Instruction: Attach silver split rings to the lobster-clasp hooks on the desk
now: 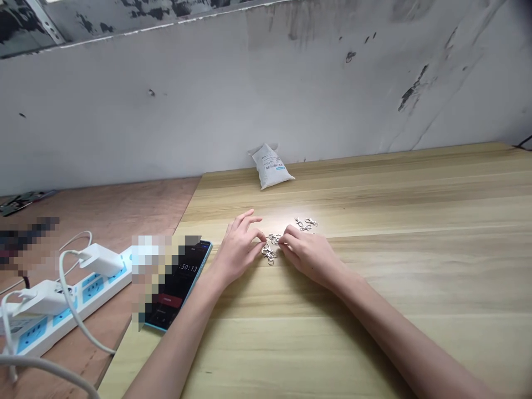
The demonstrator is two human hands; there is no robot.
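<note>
Silvery metal lobster clasps with small rings lie in a little pile [269,254] on the wooden table, between my two hands. My left hand [241,249] pinches with thumb and index finger at the pile's left edge, its other fingers raised. Between both sets of fingertips sits one lobster clasp [274,239], partly hidden. From the other side my right hand [307,252] grips it, fingers bent and pressed together. Just beyond the right hand, several more clasps [306,224] are spread on the tabletop.
A white plastic parcel bag [272,168] rests near the wall at the back. To the left, a phone [178,288] showing a timer lies beside my left forearm. A white power strip [91,288] with plugged-in chargers and cables occupies the lower brown surface [137,208].
</note>
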